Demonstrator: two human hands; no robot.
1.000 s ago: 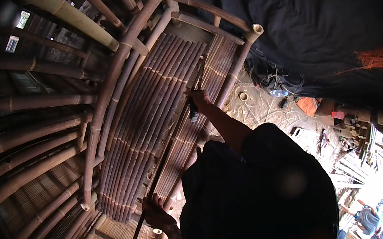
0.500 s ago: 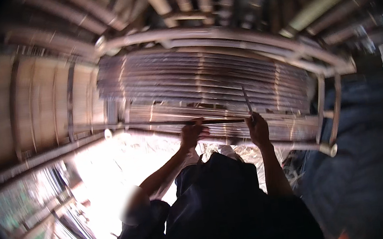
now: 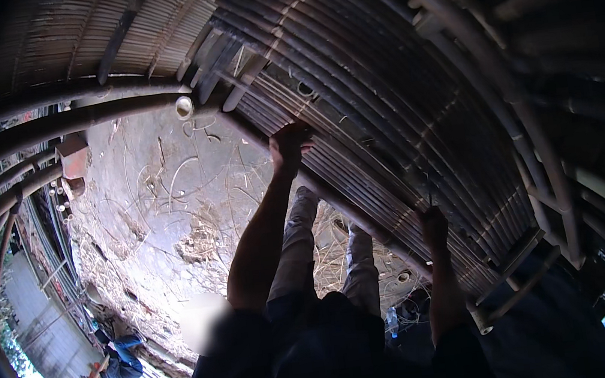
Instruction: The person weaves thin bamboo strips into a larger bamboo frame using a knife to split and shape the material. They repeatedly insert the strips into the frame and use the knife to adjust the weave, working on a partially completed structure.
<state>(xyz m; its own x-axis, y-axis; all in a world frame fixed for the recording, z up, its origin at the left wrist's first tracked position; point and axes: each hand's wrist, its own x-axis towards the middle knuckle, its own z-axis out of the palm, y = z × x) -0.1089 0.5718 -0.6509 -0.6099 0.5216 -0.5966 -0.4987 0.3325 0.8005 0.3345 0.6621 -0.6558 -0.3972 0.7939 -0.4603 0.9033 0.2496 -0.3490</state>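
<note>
My left hand (image 3: 290,147) is above the front edge of a bamboo-slat bench (image 3: 388,88), its fingers curled around a thin strip (image 3: 248,86) that is hard to separate from the slats behind. Over the lower right of the bench, my right hand (image 3: 434,229) is a closed fist in shadow. A narrow dark blade of a knife (image 3: 430,194) rises from that fist; its handle is hidden in my fingers. Both hands are apart from each other.
Bamboo rails (image 3: 76,126) run off to the left beside a reddish block (image 3: 73,157). Curled shavings (image 3: 200,243) litter the ground. A plastic bottle (image 3: 392,321) stands near my legs. One person (image 3: 124,362) sits far off at lower left, and another is lower down.
My view has swung, so the bench now slants down to the right and more ground shows at left. My hands have moved farther apart, the right one lower.
</note>
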